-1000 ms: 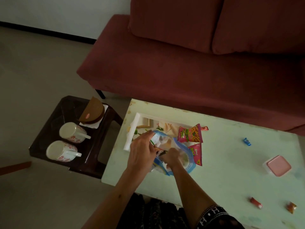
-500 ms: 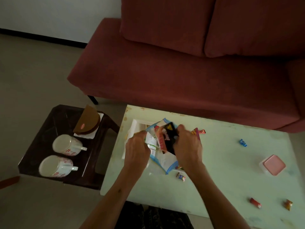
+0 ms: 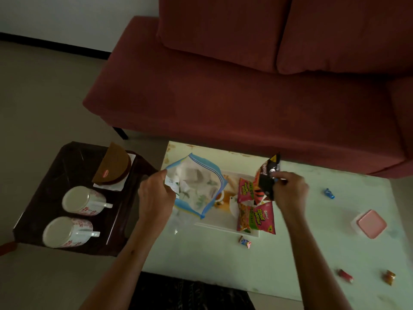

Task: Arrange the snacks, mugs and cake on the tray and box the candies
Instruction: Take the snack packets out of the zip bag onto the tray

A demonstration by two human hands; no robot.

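Note:
My left hand [image 3: 155, 195] holds a clear zip bag [image 3: 196, 186] with a blue rim, lifted over the left half of the white tray [image 3: 225, 227]. My right hand [image 3: 288, 193] grips a black and orange snack packet [image 3: 267, 177] above the tray's right side. Two pink snack packets [image 3: 256, 218] lie on the tray. Wrapped candies lie loose on the pale table: one [image 3: 245, 242] just in front of the tray, a blue one [image 3: 329, 193], a red one [image 3: 345, 275] and an orange one [image 3: 389, 277]. The pink-lidded box [image 3: 369, 223] stands shut at the right.
A dark side table [image 3: 73, 164] at the left bears two flowered mugs [image 3: 81, 201] [image 3: 67, 231] lying on their sides and a half-round brown cake [image 3: 114, 166] on a white napkin. A red sofa [image 3: 245, 86] runs along the table's far edge.
My right hand has drawn the black and orange packet out of the zip bag and carried it right. My left hand has swung the bag left, uncovering the pink packets on the tray.

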